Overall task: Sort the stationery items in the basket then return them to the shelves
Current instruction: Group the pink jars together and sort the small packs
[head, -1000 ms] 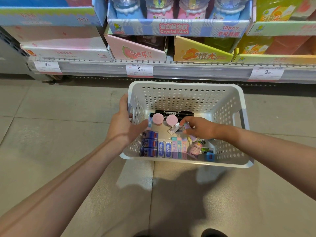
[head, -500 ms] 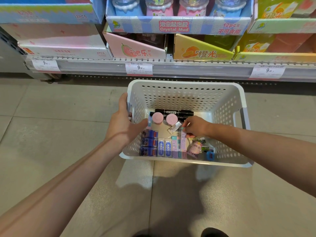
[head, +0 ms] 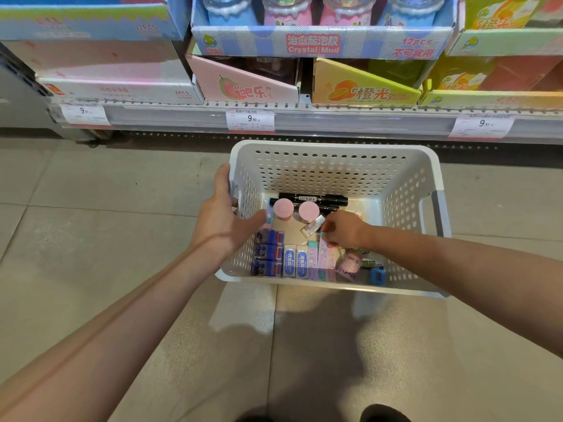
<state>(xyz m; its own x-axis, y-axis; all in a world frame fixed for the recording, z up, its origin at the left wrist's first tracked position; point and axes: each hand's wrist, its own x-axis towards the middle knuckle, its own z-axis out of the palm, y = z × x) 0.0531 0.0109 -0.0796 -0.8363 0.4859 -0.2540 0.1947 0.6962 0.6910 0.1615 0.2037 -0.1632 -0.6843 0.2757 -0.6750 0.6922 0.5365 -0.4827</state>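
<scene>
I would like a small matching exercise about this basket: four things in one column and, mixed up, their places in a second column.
Things
1. black markers
2. pink round lids
3. small blue item
4. left hand

Places
A. on the left rim of the basket
B. along the far wall, on the basket floor
C. near corner, right side of the basket floor
D. just in front of the markers, side by side

Pairs: 1-B, 2-D, 3-C, 4-A
</scene>
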